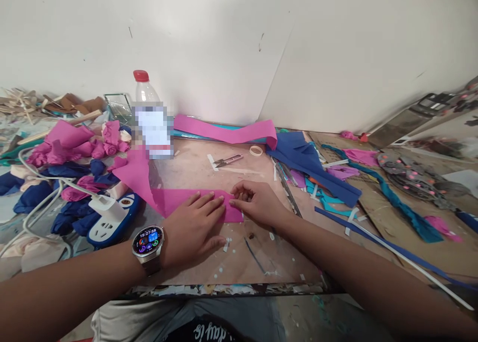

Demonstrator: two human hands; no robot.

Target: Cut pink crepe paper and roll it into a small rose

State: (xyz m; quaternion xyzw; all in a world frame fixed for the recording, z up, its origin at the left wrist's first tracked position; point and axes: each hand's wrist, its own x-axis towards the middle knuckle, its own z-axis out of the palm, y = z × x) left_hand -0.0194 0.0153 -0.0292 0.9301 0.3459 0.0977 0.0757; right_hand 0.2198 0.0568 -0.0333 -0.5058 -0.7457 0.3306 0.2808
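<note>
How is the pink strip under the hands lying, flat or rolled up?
Flat: the pink strip lies spread on the table, the left hand pressing on it, the right hand at its end.

Both hands press on a pink strip lying on the table — the left hand flat on it, the right hand pinching its end. A watch sits on the left wrist. Small scissors lie behind, near a bottle.
</note>
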